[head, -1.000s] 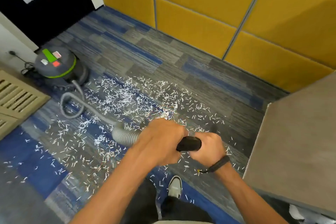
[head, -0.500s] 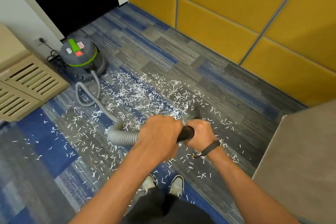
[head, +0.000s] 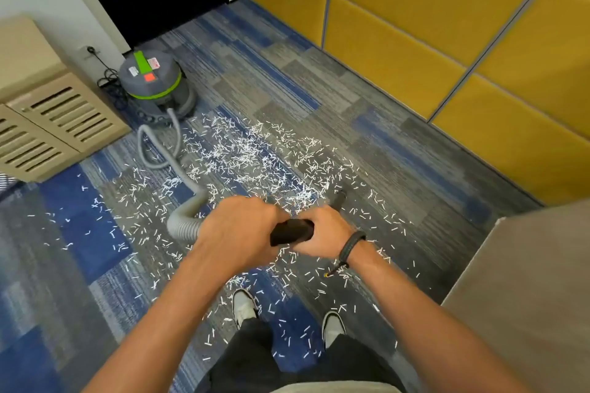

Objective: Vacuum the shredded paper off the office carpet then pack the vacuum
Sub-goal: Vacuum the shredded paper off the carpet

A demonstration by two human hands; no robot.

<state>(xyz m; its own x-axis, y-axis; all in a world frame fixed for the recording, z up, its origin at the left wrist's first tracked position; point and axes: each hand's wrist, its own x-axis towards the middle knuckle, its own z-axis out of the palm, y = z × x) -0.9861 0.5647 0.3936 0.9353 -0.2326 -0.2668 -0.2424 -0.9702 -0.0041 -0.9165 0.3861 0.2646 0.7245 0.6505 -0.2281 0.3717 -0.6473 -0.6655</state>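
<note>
Both my hands are wrapped around the black vacuum handle (head: 292, 231) at the centre of the frame, my left hand (head: 238, 233) nearest the grey hose (head: 185, 223), my right hand (head: 324, 231) just beside it. The hose curls back to the grey and green vacuum (head: 155, 81) at upper left. Shredded paper (head: 252, 156) litters the carpet (head: 367, 124) around my shoes (head: 244, 306).
</note>
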